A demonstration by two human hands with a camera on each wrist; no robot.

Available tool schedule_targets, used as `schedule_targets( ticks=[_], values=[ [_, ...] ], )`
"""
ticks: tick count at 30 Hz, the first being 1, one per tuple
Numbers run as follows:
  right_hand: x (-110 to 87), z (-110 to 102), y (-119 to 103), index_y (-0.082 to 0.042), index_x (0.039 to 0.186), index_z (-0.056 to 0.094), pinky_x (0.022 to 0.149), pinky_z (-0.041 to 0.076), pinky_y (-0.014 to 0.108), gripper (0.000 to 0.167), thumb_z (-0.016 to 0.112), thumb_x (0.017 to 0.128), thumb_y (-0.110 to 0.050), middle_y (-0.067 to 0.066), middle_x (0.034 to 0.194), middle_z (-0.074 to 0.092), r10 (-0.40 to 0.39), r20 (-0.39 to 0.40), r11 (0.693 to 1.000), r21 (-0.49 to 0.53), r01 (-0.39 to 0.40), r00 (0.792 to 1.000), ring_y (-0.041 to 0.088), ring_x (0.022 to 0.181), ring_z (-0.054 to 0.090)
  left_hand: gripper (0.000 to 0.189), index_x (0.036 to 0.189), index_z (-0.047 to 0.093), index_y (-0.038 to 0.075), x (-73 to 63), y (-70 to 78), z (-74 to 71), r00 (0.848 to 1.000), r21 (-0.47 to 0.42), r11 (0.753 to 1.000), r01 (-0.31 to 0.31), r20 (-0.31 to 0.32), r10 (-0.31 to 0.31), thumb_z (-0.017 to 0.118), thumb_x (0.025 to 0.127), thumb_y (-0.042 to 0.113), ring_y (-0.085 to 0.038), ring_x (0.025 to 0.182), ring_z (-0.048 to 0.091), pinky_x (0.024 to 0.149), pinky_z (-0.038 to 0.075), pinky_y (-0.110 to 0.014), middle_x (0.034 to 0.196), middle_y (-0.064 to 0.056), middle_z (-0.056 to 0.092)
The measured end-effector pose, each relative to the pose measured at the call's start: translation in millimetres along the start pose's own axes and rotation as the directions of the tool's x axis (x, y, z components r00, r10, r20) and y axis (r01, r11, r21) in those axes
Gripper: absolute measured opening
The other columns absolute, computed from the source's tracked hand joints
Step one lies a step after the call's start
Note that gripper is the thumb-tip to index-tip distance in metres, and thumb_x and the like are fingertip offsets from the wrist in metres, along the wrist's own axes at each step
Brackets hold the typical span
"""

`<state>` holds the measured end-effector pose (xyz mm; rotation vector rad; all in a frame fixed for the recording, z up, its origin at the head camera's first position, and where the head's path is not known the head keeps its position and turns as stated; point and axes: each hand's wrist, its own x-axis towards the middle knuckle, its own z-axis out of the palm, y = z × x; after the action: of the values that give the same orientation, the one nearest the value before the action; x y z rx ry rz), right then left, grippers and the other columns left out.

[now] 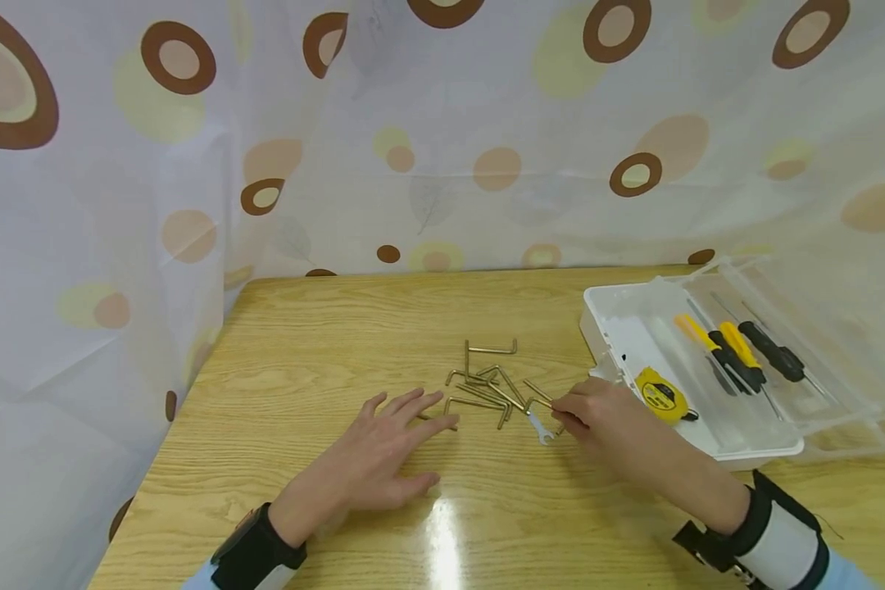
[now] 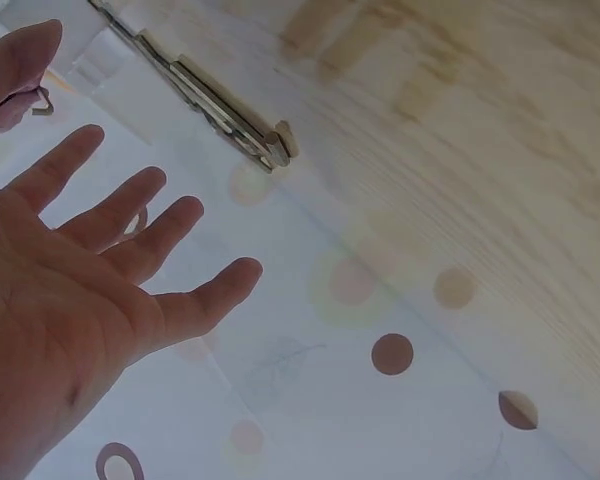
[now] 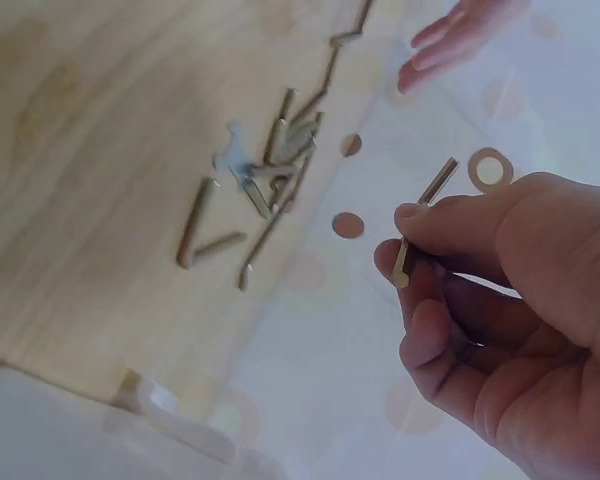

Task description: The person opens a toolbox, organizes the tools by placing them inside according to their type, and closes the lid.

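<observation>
My right hand pinches a brass-coloured hex key between thumb and index finger, its other fingers curled beneath. In the head view this hand is at the right side of a loose pile of bent hex keys. A small silver open-end wrench lies among them, its jaw end pointing toward me. To the left of the pile, my left hand is palm down with fingers spread and holds nothing. Its fingertips overlap one hex key at the pile's left edge. The left wrist view shows the bare palm.
At the right stands an open white toolbox with a clear lid folded back. A yellow tape measure and several screwdrivers are in it. A patterned curtain hangs behind the wooden table.
</observation>
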<state>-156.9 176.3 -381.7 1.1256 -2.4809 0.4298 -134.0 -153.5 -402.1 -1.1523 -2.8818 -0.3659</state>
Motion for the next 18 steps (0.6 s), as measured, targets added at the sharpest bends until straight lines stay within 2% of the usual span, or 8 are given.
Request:
schedule_targets(
  ticks=[5,8,12,18],
  values=[
    [2.8,-10.7,9.8,-0.004,0.083,0.079,0.055,0.05,0.023,0.018,0.087,0.069,0.004,0.0,0.073,0.071,-0.021,-0.097,0.999,-0.051,0.016,0.995,0.015,0.064,0.062,0.065,0.152,0.049,0.028,7.1,-0.3,0.9,0.999,0.031,0.999,-0.031,-0.031,0.032,0.069,0.093,0.044,-0.034,0.149,0.042,0.109,0.038,-0.07,0.162,-0.008,0.043],
    [1.7,-20.4,16.3,-0.003,0.083,0.079,0.052,0.049,0.024,0.02,0.087,0.067,0.005,0.0,0.071,0.071,0.002,-0.133,0.997,-0.07,-0.011,0.991,0.014,0.061,0.061,0.063,0.152,0.048,0.029,11.2,1.7,1.2,0.998,0.024,0.998,-0.052,-0.04,0.053,0.069,0.093,0.042,-0.033,0.149,0.042,0.11,0.037,-0.069,0.162,-0.007,0.042],
    [-1.3,-35.7,27.4,-0.002,0.084,0.079,0.05,0.048,0.027,0.019,0.087,0.069,0.004,0.001,0.07,0.071,0.066,-0.142,0.991,-0.106,-0.082,0.988,0.015,0.058,0.062,0.063,0.152,0.048,0.028,15.8,6.0,0.9,0.996,0.015,0.997,-0.081,-0.038,0.082,0.068,0.094,0.042,-0.032,0.15,0.04,0.112,0.036,-0.067,0.163,-0.007,0.041],
    [-8.0,-55.6,48.6,-0.001,0.083,0.079,0.048,0.045,0.027,0.016,0.086,0.069,0.004,0.002,0.067,0.071,0.122,-0.154,0.978,-0.15,-0.145,0.98,0.016,0.056,0.061,0.063,0.152,0.048,0.028,23.0,12.3,1.3,0.992,0.025,0.993,-0.118,-0.032,0.119,0.067,0.094,0.042,-0.033,0.151,0.039,0.112,0.037,-0.067,0.162,-0.007,0.042]
  ],
)
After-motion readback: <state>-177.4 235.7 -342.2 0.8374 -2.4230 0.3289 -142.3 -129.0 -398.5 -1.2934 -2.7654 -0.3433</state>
